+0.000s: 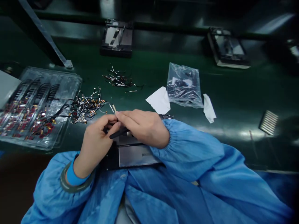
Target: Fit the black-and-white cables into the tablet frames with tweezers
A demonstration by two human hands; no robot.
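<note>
My left hand (98, 141) is closed, thumb and forefinger pinched at a small thin strip (113, 107) with pale, shiny ends. Its lower part is hidden by the fingers. My right hand (146, 126) meets it from the other side, fingers together and bent down to the same spot. From beneath the right hand sticks out a slim black tool (118, 133); its working end is covered. Below both hands, close to my body, lies a flat black device (112, 158) with a silver panel (137, 156).
Left lies a clear plastic tray (50, 141) of small cabled parts, beside a heap of short cables (86, 107). Another cable pile (119, 79) is farther back. A clear bag (184, 85), white paper (160, 101) and a ribbed block (268, 122) lie rightward. Devices (117, 37) stand behind.
</note>
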